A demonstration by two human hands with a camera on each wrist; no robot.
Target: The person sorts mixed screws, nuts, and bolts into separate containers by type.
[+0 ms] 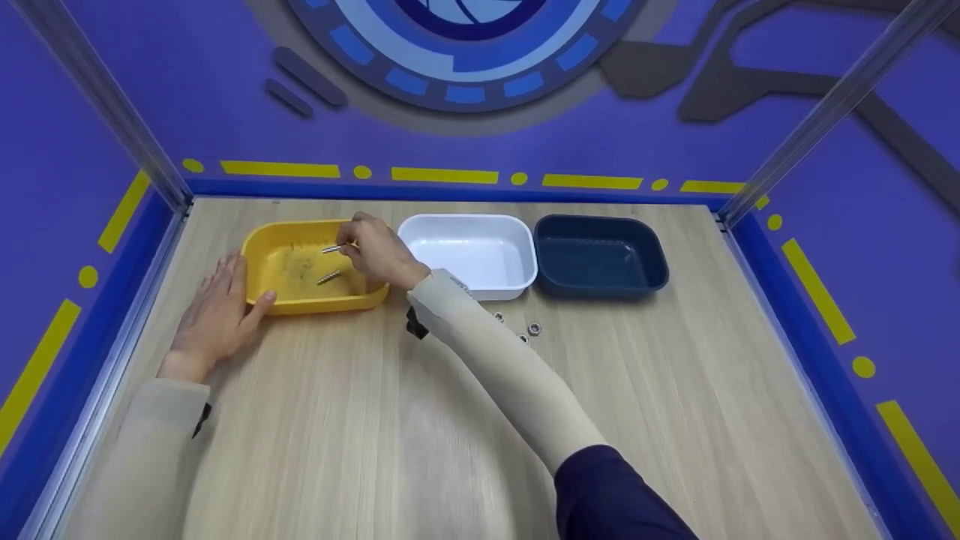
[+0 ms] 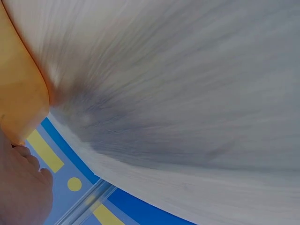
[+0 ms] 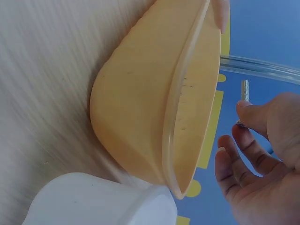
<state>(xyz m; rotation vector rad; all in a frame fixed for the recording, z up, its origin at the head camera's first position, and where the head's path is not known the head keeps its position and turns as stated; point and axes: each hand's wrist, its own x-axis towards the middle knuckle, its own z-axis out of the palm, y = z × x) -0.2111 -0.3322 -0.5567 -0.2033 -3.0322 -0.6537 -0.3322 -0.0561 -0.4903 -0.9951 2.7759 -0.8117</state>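
Note:
My right hand (image 1: pixel 379 251) pinches a bolt (image 3: pixel 244 91) between thumb and fingers, over the right part of the yellow tray (image 1: pixel 319 306). In the right wrist view the threaded end sticks out past the thumb, and the hand is above the tray's rim. Another bolt (image 1: pixel 328 277) lies on the tray floor, which has dark smudges. My left hand (image 1: pixel 216 311) rests against the tray's left side, fingers straight along the wall and thumb at the front left corner. Only part of that hand shows in the left wrist view, beside the orange-looking tray wall.
A white tray (image 1: pixel 471 283) stands right of the yellow one, and a dark blue tray (image 1: pixel 600 291) stands beside it. Several nuts (image 1: pixel 534 328) lie on the wooden table (image 1: pixel 360 435) in front of the white tray, near my right forearm. Blue panels enclose the back and sides.

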